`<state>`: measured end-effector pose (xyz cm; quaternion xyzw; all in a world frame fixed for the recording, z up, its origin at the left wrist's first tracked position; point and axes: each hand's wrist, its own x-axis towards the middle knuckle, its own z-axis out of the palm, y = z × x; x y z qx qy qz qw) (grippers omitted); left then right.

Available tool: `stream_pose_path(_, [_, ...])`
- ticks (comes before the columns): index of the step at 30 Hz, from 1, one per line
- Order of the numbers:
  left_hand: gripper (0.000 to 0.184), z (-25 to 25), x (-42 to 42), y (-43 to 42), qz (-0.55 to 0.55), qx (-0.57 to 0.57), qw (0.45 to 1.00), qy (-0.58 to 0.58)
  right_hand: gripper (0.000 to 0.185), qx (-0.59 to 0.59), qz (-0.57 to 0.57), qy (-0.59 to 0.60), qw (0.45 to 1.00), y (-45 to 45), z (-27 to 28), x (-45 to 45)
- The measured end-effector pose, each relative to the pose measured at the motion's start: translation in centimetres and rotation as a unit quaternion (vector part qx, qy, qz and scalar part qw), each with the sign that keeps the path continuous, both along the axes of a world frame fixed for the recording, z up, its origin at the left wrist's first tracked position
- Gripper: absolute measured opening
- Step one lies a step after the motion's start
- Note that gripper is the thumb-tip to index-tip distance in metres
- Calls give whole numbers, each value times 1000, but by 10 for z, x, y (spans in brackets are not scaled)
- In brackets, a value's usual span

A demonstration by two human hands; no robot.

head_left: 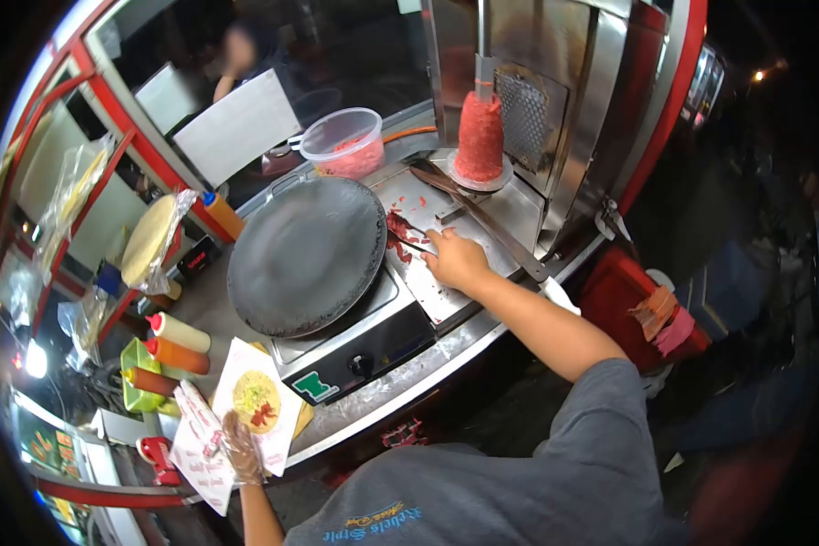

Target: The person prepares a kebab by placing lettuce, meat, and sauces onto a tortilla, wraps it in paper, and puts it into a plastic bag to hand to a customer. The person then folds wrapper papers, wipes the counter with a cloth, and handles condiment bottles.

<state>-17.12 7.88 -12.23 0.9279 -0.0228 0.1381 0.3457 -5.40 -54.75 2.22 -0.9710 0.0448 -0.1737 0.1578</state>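
My right hand [455,260], bare, is closed round the handle of dark tongs [418,238]. Their tips are at a small heap of red meat pieces [397,224] on the metal tray right of the big black pan [308,255]. My left hand [241,447], in a clear plastic glove, is at the lower left, against the paper under a flatbread [257,400]. Shredded greens and a few red meat pieces lie on the flatbread. How the left fingers close on the paper cannot be made out.
A meat cone [480,141] stands on a vertical spit at the back, with a long knife [496,227] before it. A tub of meat [343,146] stands behind the pan; sauce bottles [177,355] are at left. Someone's raised arm [225,85] shows behind the glass.
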Motion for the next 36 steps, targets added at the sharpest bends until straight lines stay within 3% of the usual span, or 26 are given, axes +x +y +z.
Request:
stream_pose_path(3, [53, 0, 2, -3, -1, -59, 998, -30, 29, -34, 9, -20, 999, 4, -5, 4])
stream_pose_path(4, [55, 3, -1, -6, 7, -36, 999, -38, 33, -21, -19, 20, 999, 1, -4, 9])
stream_pose_path(7, [56, 23, -8, -12, 9, 27, 998, -48, 38, 71, -59, -11, 996, -22, -4, 16])
stream_pose_path(10, [57, 9, -5, 0, -41, 29, 994, -97, 40, 74, -65, -38, 994, -28, 48, 5])
stream_pose_path(11, [52, -5, 0, 5, -70, 10, 988, -137, 39, 43, -83, -48, 994, -3, 90, -14])
stream_pose_path(13, [52, -33, 8, 16, -134, -22, 968, -212, 40, 40, 24, -82, 996, 12, 124, -21])
stream_pose_path(14, [55, -6, 2, 7, -94, -25, 983, -154, 39, 77, 36, -52, 995, 52, 155, -35])
stream_pose_path(16, [69, 49, -8, -12, -13, -20, 999, -31, 35, 93, 164, -86, 978, 98, 171, -35])
stream_pose_path(17, [86, 44, -7, -10, -14, -5, 1000, -8, 36, 110, 181, -33, 977, 134, 182, -43])
stream_pose_path(20, [93, 46, -7, -8, -22, 22, 999, 8, 34, -41, 305, -22, 951, 229, 172, -56])
stream_pose_path(23, [93, 40, -3, -5, -35, -2, 999, -10, 31, -154, 392, 5, 907, 317, 121, -60])
stream_pose_path(25, [90, 39, -3, -3, -39, -12, 999, -6, 41, -222, 410, 56, 883, 356, 79, -59])
stream_pose_path(30, [82, 33, -1, 5, -48, -37, 998, -7, 44, -240, 391, 126, 879, 367, 80, -70])
stream_pose_path(33, [67, 37, -2, 4, -43, -1, 999, -11, 41, -239, 376, 139, 884, 352, 87, -77])
stream_pose_path(36, [49, 21, 2, 8, -101, 75, 986, -111, 37, -172, 347, 117, 914, 340, 77, -87])
